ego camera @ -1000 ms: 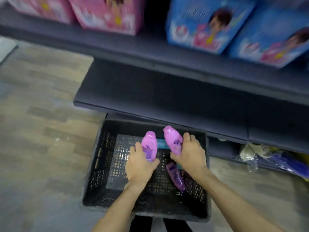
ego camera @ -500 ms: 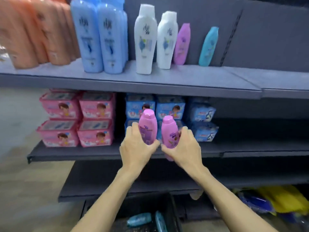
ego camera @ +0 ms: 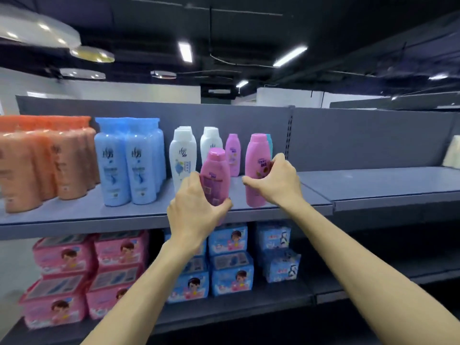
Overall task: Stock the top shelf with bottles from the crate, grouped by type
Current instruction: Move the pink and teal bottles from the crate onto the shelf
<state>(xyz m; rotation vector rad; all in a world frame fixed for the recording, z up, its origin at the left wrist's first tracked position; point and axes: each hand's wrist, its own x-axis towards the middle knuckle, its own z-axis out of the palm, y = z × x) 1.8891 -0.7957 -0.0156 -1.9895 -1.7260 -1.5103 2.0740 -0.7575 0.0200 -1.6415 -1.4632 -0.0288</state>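
Across the middle runs the grey top shelf [ego camera: 361, 188], carrying orange bottles [ego camera: 37, 160] at nine o'clock, then blue bottles [ego camera: 129, 160], white bottles [ego camera: 183, 155] and one small pink bottle [ego camera: 233, 154]. At centre, the left hand [ego camera: 194, 215] grips a pink bottle [ego camera: 215, 178] upright at the shelf's front edge. Toward three o'clock, the right hand [ego camera: 278, 180] pinches another pink bottle [ego camera: 257, 168] standing on the shelf, a teal bottle [ego camera: 269, 143] behind it.

Two forearms in view, both bare from wrist to lower frame edge; no sleeves visible. Left hand [ego camera: 196, 215] and right hand [ego camera: 278, 185] ungloved. No rings, watch or bands seen on fingers or wrists.
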